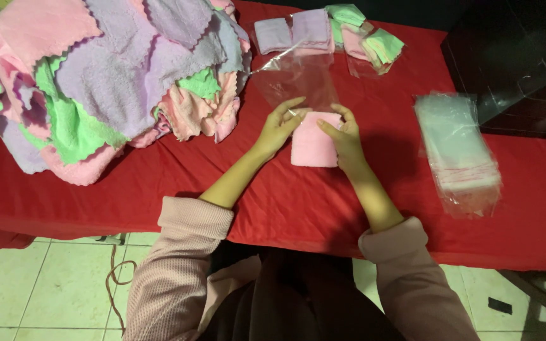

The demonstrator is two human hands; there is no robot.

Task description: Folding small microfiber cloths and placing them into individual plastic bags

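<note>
Red-covered tabletop [298,208]: folded pink cloth [314,148] at centre, gripped by left hand [279,126] and right hand [347,140] at a clear bag [295,76] mouth, apparently mid-insertion, calling for a straight push; bag stack [459,148] right, cloth heap [109,76] left.

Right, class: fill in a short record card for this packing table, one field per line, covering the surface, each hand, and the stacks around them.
Surface: table under a red cloth
Left hand: at the mouth of a clear plastic bag, touching the left edge of the folded pink cloth
Right hand: resting on the same pink cloth, fingers at its top edge
Left of hands: big heap of loose cloths, pink, purple and green
Far side: bagged cloths
Right of hands: stack of empty clear bags
</note>
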